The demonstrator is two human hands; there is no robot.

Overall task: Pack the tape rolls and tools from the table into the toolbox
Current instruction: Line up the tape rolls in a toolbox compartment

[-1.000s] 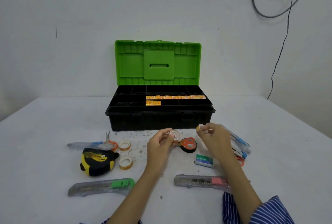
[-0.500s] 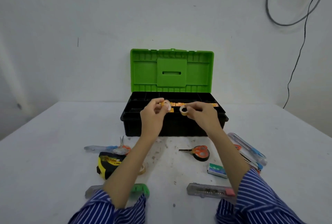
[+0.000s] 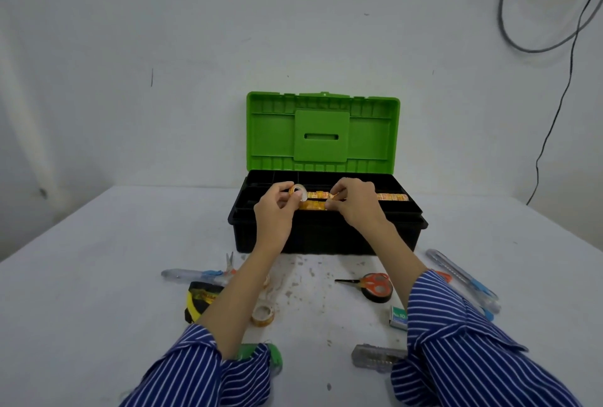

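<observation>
The black toolbox stands open at the table's far middle, its green lid upright. A row of orange-yellow tape rolls lies in its top tray. My left hand pinches a small clear tape roll over the tray. My right hand pinches another small tape roll just beside it, mostly hidden by the fingers. On the table lie a loose tape roll, a black tape roll with orange scissors on it, and a yellow tape measure.
A box cutter lies near my right sleeve, a green-tipped one under my left sleeve. Blue-clear cutters sit at the right, a clear blue tool with small snips at the left, and a staples box. Crumbs dot the white table.
Both hands lifted their tape rolls from the table up to the toolbox and now hold them over the top tray. The camera moved closer and looks lower.
</observation>
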